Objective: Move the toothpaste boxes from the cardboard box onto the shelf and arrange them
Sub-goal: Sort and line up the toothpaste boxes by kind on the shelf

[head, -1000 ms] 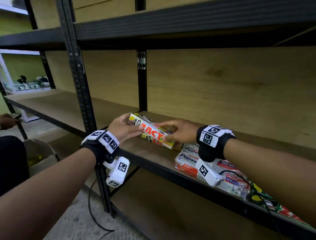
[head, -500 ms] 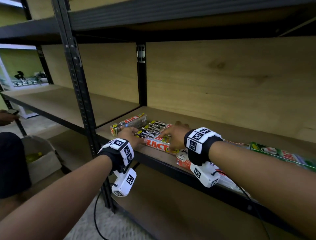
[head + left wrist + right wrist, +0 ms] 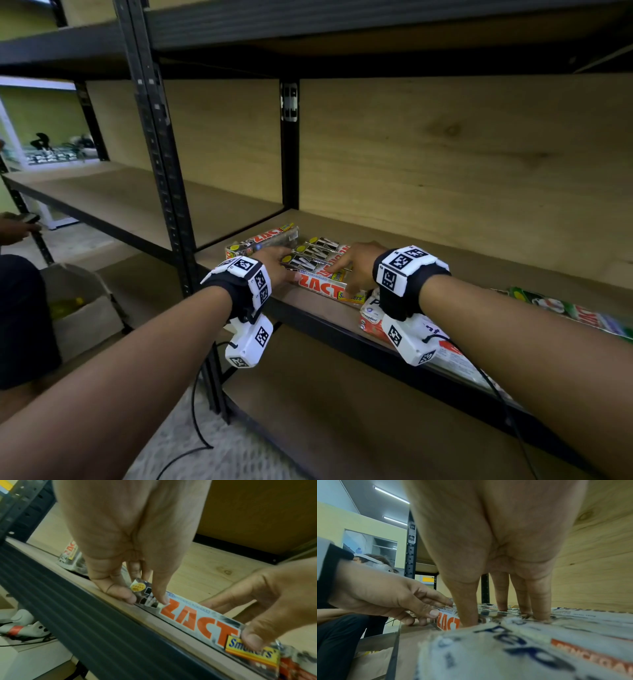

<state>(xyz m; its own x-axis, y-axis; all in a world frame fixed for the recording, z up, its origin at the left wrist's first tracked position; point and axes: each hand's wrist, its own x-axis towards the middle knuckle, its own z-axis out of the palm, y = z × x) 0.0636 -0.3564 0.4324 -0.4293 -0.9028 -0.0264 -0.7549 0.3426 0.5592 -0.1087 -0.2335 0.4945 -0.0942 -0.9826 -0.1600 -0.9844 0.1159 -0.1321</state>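
A white Zact toothpaste box [image 3: 325,289] with orange letters lies along the front edge of the wooden shelf [image 3: 462,274]. My left hand [image 3: 287,270] pinches its left end, thumb on the front face [image 3: 161,599]. At the box's right end my right hand [image 3: 346,277] holds it, with the thumb on the yellow label [image 3: 252,642] and the fingers [image 3: 539,601] reaching over the top. Right behind it lie more Zact boxes [image 3: 317,250], and another one [image 3: 263,240] sits further left.
Pepsodent boxes [image 3: 371,315] lie under my right wrist, and a green box [image 3: 565,308] lies further right. The cardboard box [image 3: 78,308] stands on the floor at lower left beside another person [image 3: 20,308]. A black upright post [image 3: 154,154] stands left of my hands.
A second ago both hands held the Zact box in the air; it has come down onto the shelf in front of the other Zact boxes. Hands barely moved in the last half second.
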